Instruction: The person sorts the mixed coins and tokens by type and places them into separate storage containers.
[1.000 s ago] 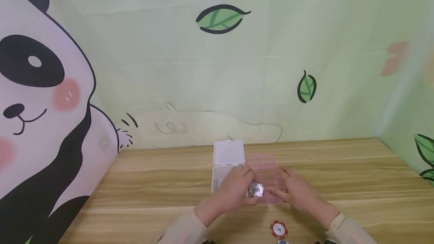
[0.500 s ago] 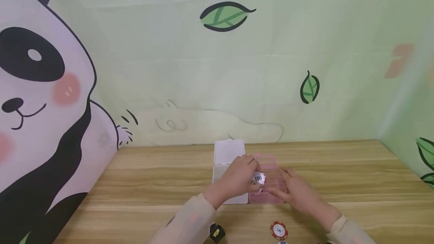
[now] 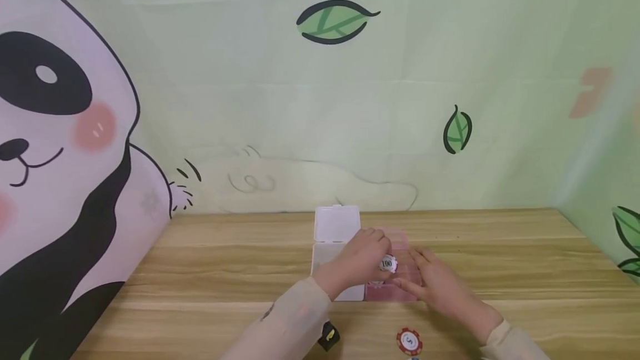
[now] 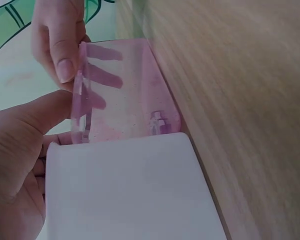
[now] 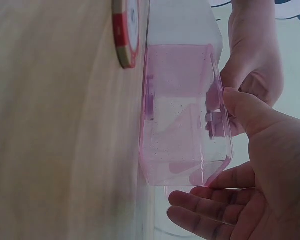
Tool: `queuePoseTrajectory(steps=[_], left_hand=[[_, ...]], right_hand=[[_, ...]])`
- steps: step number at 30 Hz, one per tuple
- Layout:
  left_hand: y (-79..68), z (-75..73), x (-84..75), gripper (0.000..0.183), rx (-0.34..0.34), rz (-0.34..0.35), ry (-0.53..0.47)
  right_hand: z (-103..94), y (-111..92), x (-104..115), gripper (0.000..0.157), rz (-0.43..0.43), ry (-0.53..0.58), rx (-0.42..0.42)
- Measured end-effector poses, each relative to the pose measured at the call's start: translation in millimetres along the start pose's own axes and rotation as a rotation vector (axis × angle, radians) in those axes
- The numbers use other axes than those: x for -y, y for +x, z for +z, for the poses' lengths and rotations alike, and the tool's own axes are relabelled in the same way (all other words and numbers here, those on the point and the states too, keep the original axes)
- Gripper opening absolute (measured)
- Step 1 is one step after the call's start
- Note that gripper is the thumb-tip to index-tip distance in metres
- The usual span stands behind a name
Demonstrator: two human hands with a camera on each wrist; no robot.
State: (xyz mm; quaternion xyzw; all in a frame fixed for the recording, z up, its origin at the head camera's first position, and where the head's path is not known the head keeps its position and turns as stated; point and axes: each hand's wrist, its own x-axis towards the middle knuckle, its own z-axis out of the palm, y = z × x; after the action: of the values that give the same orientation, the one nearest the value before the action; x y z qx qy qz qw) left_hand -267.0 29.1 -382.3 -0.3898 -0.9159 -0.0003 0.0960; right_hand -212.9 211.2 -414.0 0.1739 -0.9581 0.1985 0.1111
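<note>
My left hand (image 3: pixel 357 260) pinches a white poker chip (image 3: pixel 387 264) marked 100, held over the pink see-through box (image 3: pixel 395 293). Below that hand a small pale edge shows, too covered to name. At the pink box's right side my right hand (image 3: pixel 442 288) holds the wall, its thumb (image 5: pixel 242 102) at the rim and fingers (image 5: pixel 210 212) by the end. The pink box's lid (image 3: pixel 397 235) lies back. Left of it stands a white box (image 3: pixel 325 257) with its lid (image 3: pixel 337 224) folded back, partly hidden by my left arm. Neither wrist view shows the white chip.
A red poker chip (image 3: pixel 410 341) marked 5 lies on the wooden table (image 3: pixel 225 276) in front of the pink box. A blue chip (image 3: pixel 413 358) is cut off at the lower frame edge. A cloth backdrop (image 3: pixel 240 71) rises behind the table.
My left hand has moved right with the white chip, from the seam between the boxes to over the pink box. My right hand has stayed at the pink box's side.
</note>
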Motion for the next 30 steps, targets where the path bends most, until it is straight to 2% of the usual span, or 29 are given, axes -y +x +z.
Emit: queuePoseTrajectory(steps=[5,19,30], left_hand=[[3.6,3.1,-1.0,0.036,0.038,-0.004,-0.014],[6.6,5.7,-2.5,0.035,0.058,0.032,0.039],[4.3,-1.0,-1.4,0.034,0.007,0.032,0.027]], right_hand=[[-0.6,0.4,0.9,0.081,0.017,0.018,0.024],[-3.1,1.6,3.4,0.08,0.023,0.003,0.047],[-1.4,0.8,0.8,0.078,0.024,-0.008,0.024]])
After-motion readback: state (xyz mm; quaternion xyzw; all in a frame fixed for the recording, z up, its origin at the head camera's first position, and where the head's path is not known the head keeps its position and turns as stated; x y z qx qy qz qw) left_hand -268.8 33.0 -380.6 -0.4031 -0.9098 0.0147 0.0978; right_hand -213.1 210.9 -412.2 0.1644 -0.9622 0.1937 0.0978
